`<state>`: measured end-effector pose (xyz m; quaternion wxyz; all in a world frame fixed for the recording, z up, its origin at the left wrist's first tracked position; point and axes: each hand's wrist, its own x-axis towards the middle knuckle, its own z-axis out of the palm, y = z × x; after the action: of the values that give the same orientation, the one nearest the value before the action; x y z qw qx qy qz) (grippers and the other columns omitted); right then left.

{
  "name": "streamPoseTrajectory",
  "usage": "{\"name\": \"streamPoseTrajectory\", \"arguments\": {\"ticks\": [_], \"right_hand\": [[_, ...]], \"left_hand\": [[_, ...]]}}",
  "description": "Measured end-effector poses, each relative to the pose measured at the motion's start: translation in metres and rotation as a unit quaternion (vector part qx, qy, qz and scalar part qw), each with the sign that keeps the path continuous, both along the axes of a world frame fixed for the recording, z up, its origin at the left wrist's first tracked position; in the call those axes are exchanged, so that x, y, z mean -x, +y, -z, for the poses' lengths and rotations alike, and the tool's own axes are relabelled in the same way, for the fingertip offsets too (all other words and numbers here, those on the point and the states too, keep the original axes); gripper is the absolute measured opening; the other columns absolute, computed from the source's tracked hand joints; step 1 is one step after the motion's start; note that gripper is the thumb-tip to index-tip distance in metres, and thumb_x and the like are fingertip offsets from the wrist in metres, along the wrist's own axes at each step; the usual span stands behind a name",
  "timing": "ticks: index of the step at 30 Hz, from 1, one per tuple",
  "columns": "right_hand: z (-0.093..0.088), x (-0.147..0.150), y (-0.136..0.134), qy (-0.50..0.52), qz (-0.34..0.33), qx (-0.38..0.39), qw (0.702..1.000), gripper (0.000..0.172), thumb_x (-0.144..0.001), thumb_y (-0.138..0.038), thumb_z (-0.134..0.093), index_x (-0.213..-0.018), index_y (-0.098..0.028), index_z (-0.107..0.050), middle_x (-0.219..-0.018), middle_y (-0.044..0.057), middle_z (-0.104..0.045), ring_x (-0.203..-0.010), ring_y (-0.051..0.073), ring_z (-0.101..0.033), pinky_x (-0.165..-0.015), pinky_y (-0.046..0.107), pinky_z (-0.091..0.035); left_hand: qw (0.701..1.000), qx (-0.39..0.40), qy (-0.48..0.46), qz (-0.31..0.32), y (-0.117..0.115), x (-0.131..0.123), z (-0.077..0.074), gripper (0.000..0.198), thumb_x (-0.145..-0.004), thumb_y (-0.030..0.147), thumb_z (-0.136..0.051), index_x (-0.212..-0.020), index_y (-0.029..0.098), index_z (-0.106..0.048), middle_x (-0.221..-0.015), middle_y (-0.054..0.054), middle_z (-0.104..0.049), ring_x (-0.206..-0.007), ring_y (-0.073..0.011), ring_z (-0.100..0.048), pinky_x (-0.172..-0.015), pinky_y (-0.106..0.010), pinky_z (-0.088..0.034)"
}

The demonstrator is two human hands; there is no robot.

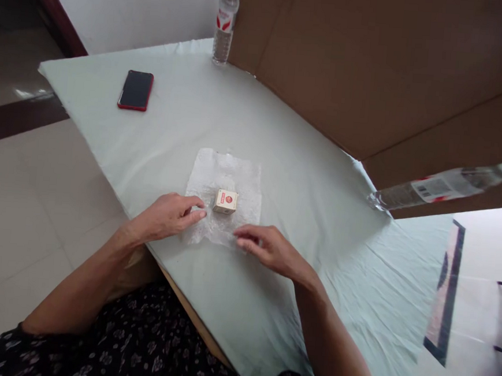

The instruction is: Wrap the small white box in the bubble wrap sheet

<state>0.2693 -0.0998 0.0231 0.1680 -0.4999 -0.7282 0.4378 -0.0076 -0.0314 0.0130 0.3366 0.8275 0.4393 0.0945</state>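
A small cream box (pixel 225 201) with red print rests on a square sheet of clear bubble wrap (pixel 247 179), which lies flat on the cloth-covered table. To the left of the box is my left hand (pixel 171 216), its thumb and index finger apart over the sheet's left edge, holding nothing. My right hand (pixel 270 247) is at the sheet's lower right edge, below and right of the box, with thumb and fingers apart and nothing between them. Neither hand touches the box.
A phone (pixel 136 91) in a red case lies at the back left. One water bottle (pixel 224 26) stands at the back, another bottle (pixel 437 188) at the right. Brown cardboard (pixel 352 62) stands along the table's far side. The pale tablecloth (pixel 173 124) has creases.
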Motion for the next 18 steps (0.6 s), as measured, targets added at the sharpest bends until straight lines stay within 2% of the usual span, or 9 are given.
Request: {"name": "streamPoseTrajectory", "arguments": {"ticks": [2, 4, 6, 7, 10, 12, 14, 16, 18], "right_hand": [[0.005, 0.003, 0.008, -0.031, 0.100, -0.079, 0.991, 0.022, -0.097, -0.034, -0.055, -0.102, -0.021, -0.072, -0.084, 0.003, -0.075, -0.072, 0.017, -0.067, -0.068, 0.031, -0.051], [0.009, 0.012, 0.021, -0.065, 0.138, -0.162, 0.975, 0.024, -0.094, -0.033, -0.060, -0.113, -0.022, -0.070, -0.102, 0.007, -0.075, -0.089, 0.022, -0.069, -0.079, 0.036, -0.054], [0.016, 0.022, 0.036, -0.102, 0.108, -0.216, 0.965, 0.043, -0.088, -0.034, -0.069, -0.128, -0.022, -0.063, -0.128, 0.012, -0.069, -0.116, 0.029, -0.064, -0.095, 0.044, -0.053], [0.019, 0.027, 0.042, -0.121, 0.087, -0.225, 0.963, 0.050, -0.085, -0.033, -0.072, -0.133, -0.021, -0.060, -0.135, 0.014, -0.066, -0.123, 0.032, -0.061, -0.100, 0.047, -0.051], [0.029, 0.027, 0.051, -0.145, 0.076, -0.229, 0.960, 0.046, -0.086, -0.032, -0.070, -0.130, -0.020, -0.061, -0.129, 0.014, -0.069, -0.120, 0.033, -0.063, -0.101, 0.051, -0.049], [0.033, 0.009, 0.049, -0.129, 0.129, -0.254, 0.950, 0.042, -0.087, -0.035, -0.067, -0.126, -0.021, -0.063, -0.127, 0.013, -0.071, -0.118, 0.032, -0.065, -0.101, 0.050, -0.049], [0.036, -0.021, 0.041, -0.114, 0.208, -0.271, 0.933, 0.044, -0.087, -0.040, -0.066, -0.126, -0.021, -0.063, -0.126, 0.014, -0.071, -0.114, 0.031, -0.066, -0.099, 0.050, -0.050], [0.040, -0.058, 0.032, -0.130, 0.281, -0.260, 0.915, 0.048, -0.085, -0.046, -0.065, -0.126, -0.020, -0.062, -0.125, 0.014, -0.071, -0.109, 0.030, -0.067, -0.094, 0.050, -0.052], [0.045, -0.089, 0.023, -0.168, 0.324, -0.226, 0.903, 0.052, -0.084, -0.051, -0.063, -0.125, -0.019, -0.063, -0.122, 0.015, -0.071, -0.104, 0.031, -0.068, -0.091, 0.052, -0.053]], "left_hand": [[0.996, -0.043, 0.079, 0.012, -0.002, -0.002, 0.000, 0.032, -0.096, 0.041, -0.051, -0.100, 0.021, -0.076, -0.064, 0.000, -0.066, -0.061, -0.0177, -0.060, -0.061, -0.029, -0.039], [0.989, -0.089, 0.117, 0.008, -0.002, -0.009, 0.000, 0.029, -0.095, 0.037, -0.052, -0.099, 0.021, -0.076, -0.074, -0.004, -0.070, -0.071, -0.0211, -0.064, -0.066, -0.032, -0.043], [0.981, -0.149, 0.122, -0.003, -0.002, -0.016, 0.000, 0.027, -0.093, 0.037, -0.059, -0.107, 0.020, -0.075, -0.089, -0.007, -0.072, -0.086, -0.0253, -0.067, -0.075, -0.035, -0.048], [0.977, -0.175, 0.121, -0.003, -0.002, -0.019, 0.001, 0.030, -0.091, 0.038, -0.063, -0.112, 0.020, -0.073, -0.098, -0.009, -0.072, -0.094, -0.0276, -0.067, -0.081, -0.038, -0.050], [0.969, -0.207, 0.131, 0.034, -0.004, -0.021, 0.007, 0.046, -0.083, 0.043, -0.074, -0.121, 0.018, -0.069, -0.123, -0.014, -0.066, -0.114, -0.0338, -0.061, -0.095, -0.046, -0.050], [0.967, -0.206, 0.139, 0.054, -0.006, -0.019, 0.014, 0.052, -0.081, 0.043, -0.076, -0.124, 0.017, -0.066, -0.133, -0.016, -0.061, -0.122, -0.0354, -0.057, -0.101, -0.049, -0.048], [0.967, -0.208, 0.135, 0.054, -0.009, -0.016, 0.019, 0.053, -0.082, 0.043, -0.075, -0.127, 0.017, -0.063, -0.139, -0.016, -0.057, -0.129, -0.0359, -0.052, -0.107, -0.050, -0.044], [0.969, -0.210, 0.123, 0.045, -0.011, -0.014, 0.024, 0.053, -0.083, 0.042, -0.074, -0.128, 0.017, -0.062, -0.140, -0.016, -0.056, -0.133, -0.0362, -0.049, -0.110, -0.051, -0.042], [0.971, -0.210, 0.113, 0.035, -0.012, -0.014, 0.026, 0.051, -0.082, 0.042, -0.074, -0.126, 0.017, -0.062, -0.139, -0.016, -0.056, -0.134, -0.0372, -0.048, -0.111, -0.052, -0.041]]}}
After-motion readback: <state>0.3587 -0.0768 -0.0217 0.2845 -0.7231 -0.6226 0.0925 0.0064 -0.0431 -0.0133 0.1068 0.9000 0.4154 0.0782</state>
